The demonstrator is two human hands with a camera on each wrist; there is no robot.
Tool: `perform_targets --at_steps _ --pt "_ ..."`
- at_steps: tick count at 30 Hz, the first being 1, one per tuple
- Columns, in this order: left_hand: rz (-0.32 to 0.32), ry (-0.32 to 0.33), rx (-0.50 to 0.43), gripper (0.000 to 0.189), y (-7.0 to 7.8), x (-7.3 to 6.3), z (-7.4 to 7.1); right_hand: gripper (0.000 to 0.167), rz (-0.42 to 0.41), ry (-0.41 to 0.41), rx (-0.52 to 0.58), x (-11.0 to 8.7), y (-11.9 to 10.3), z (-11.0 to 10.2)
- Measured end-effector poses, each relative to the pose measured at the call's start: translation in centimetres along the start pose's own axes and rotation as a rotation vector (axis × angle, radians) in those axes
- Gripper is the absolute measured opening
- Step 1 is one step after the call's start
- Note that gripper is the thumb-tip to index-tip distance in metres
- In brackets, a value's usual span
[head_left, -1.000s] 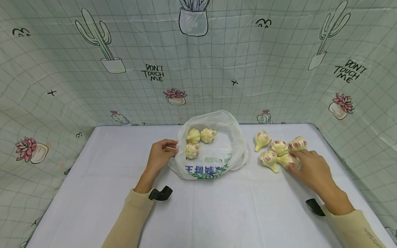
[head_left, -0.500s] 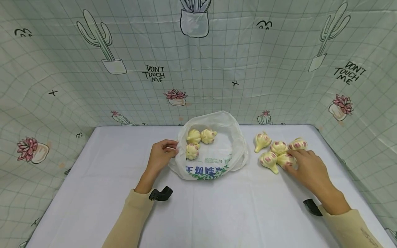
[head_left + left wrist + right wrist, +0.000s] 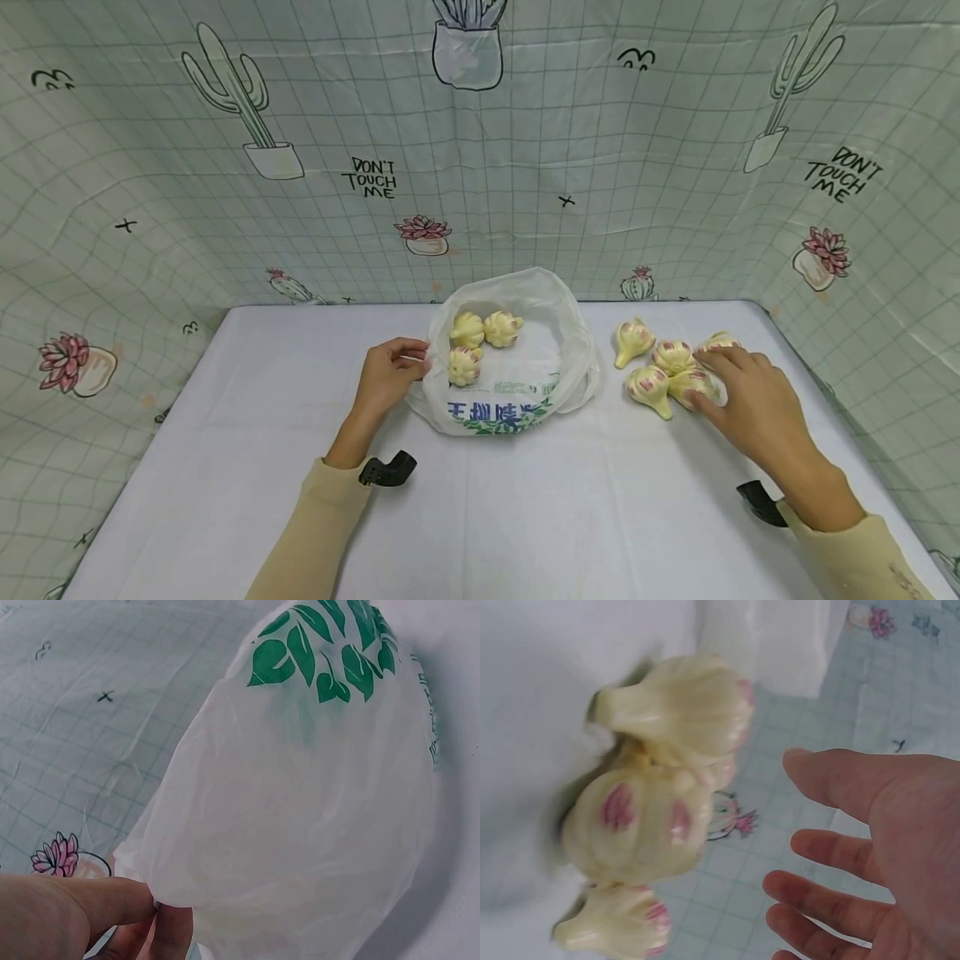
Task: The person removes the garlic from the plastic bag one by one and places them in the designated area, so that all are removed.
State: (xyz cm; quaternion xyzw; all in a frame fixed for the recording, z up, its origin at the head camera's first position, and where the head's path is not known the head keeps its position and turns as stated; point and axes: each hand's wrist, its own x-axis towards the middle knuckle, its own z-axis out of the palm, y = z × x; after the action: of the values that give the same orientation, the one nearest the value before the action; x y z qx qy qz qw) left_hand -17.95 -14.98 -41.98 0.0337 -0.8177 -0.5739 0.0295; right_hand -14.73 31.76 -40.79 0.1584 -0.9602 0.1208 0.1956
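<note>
A white plastic bag [image 3: 573, 354] with blue and green print stands open-mouthed mid-table, with three garlic bulbs inside, such as the front one [image 3: 464, 367]. My left hand [image 3: 390, 375] pinches the bag's left rim between thumb and fingers; the left wrist view shows this grip on the plastic [image 3: 285, 817]. Right of the bag lies a cluster of several garlic bulbs, pale yellow with pink marks. Over its right side hovers my right hand [image 3: 757, 408], nearest to one bulb [image 3: 692, 387]. In the right wrist view its fingers [image 3: 829, 900] are spread, apart from the bulbs [image 3: 637, 825].
Other loose bulbs are the back-left one [image 3: 633, 340], the middle one [image 3: 674, 357] and the front-left one [image 3: 648, 389]. A white cloth covers the table [image 3: 495, 517]. Behind it hangs a grid-patterned curtain [image 3: 510, 167] with cactus drawings.
My right hand's fingers have spread wider around the nearest bulb, and that bulb has turned and shifted slightly. My left hand and the bag stay in place.
</note>
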Motion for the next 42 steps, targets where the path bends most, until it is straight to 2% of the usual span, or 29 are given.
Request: perform_targets --at_steps 12,20,27,42 --pt "0.004 0.002 -0.006 0.025 0.1 -0.1 0.0 0.051 -0.105 0.044 0.087 1.4 -3.7 -0.3" --pt "0.007 -0.004 -0.018 0.024 0.0 -0.1 -0.1 0.048 -0.152 0.008 0.107 2.4 -5.7 0.5" --pt "0.011 -0.002 -0.018 0.025 0.1 -0.2 -0.2 0.050 -0.217 0.020 0.119 3.4 -7.3 1.1" --pt "0.002 -0.001 -0.006 0.025 0.1 -0.1 -0.1 0.048 -0.225 -0.092 0.150 5.5 -11.1 2.4"
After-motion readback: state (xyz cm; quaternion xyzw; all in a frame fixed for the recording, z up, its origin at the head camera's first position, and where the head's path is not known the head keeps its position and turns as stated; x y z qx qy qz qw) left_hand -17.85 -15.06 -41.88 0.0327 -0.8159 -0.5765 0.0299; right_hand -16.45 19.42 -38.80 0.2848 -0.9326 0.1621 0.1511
